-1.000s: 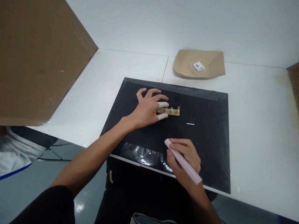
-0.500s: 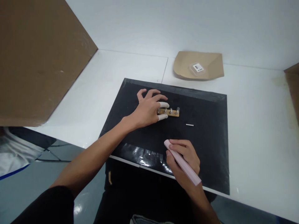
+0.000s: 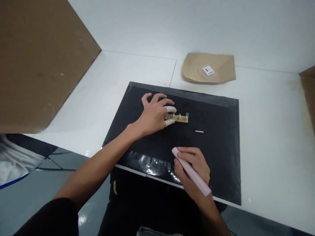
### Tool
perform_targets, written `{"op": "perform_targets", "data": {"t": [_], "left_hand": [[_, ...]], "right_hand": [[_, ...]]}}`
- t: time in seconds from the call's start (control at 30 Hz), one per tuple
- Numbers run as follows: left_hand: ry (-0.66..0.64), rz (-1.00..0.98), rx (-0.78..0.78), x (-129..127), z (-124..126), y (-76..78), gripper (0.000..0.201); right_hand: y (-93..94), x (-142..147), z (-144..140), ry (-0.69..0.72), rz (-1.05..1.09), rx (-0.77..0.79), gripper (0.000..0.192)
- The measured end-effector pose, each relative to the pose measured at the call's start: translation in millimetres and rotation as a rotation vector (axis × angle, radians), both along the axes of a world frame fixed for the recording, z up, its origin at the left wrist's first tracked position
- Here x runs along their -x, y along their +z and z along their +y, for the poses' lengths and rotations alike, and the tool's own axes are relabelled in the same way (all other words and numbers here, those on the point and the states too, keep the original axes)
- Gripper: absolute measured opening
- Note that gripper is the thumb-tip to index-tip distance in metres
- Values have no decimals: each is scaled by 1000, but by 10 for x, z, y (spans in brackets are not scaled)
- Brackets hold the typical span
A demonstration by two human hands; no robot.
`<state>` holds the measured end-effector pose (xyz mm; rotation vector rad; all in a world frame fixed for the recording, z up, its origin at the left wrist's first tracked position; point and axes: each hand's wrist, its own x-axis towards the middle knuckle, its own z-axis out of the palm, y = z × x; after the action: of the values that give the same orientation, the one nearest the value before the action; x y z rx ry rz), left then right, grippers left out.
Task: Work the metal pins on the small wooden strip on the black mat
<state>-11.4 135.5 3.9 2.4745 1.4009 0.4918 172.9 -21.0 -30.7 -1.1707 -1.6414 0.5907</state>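
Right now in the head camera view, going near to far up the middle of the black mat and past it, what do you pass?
Right hand holding a pink bar → small white pin → wooden strip with pegs, pinched by the left hand → brown paper tray.

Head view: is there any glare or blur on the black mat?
Head view: glare streaks the near edge of the black mat, just left of the right hand holding the pink stick; the small brown strip by the left hand looks soft.

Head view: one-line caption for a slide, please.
Left hand pinches a small brown board on a black mat; right hand holds a pink tool.
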Motion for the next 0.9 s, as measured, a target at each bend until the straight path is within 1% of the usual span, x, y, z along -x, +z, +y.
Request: {"op": "perform_targets", "data": {"t": [0.1, 0.3, 0.43, 0.63, 0.9], "left_hand": [[7, -2, 7, 7, -2, 2, 19], [-7, 8, 40, 42, -11, 23, 44], [0, 17, 37, 78, -54, 48, 54], [13, 9, 10, 108, -101, 38, 55], [14, 28, -33, 20, -47, -70, 47]], "right_hand": [[-1, 2, 11, -3, -6, -7, 29], [8, 7, 12, -7, -11, -17, 28], [9, 8, 10, -11, -6, -15, 27], [9, 8, 13, -11, -8, -9, 25], [38, 20, 34, -26, -40, -22, 24]]}}
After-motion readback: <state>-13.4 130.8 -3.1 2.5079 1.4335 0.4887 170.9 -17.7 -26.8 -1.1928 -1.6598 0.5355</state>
